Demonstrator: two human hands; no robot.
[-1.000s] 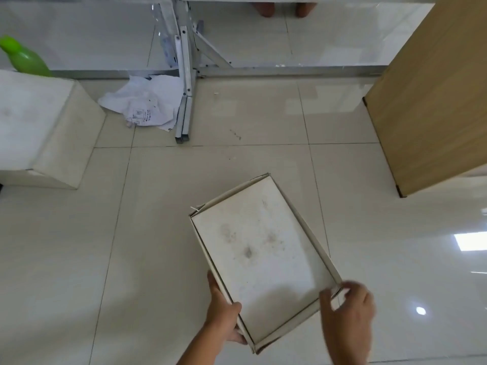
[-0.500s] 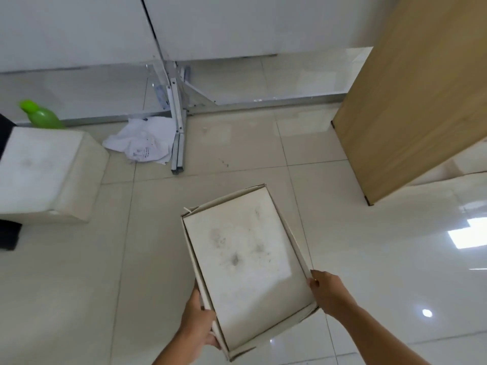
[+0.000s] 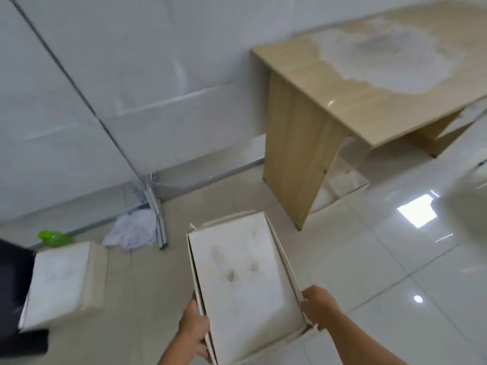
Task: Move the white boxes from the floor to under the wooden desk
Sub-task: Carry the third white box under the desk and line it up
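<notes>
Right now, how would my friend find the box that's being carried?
Start at the wooden desk on the right, then look down to the floor tiles in front of it. The carried box is between the left hand and right hand. It has grey smudges; the other white box sits untouched.

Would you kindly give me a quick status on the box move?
Left hand and right hand gripping white box. Wooden desk ahead right. Second white box on floor, left. Path looks open.
</notes>
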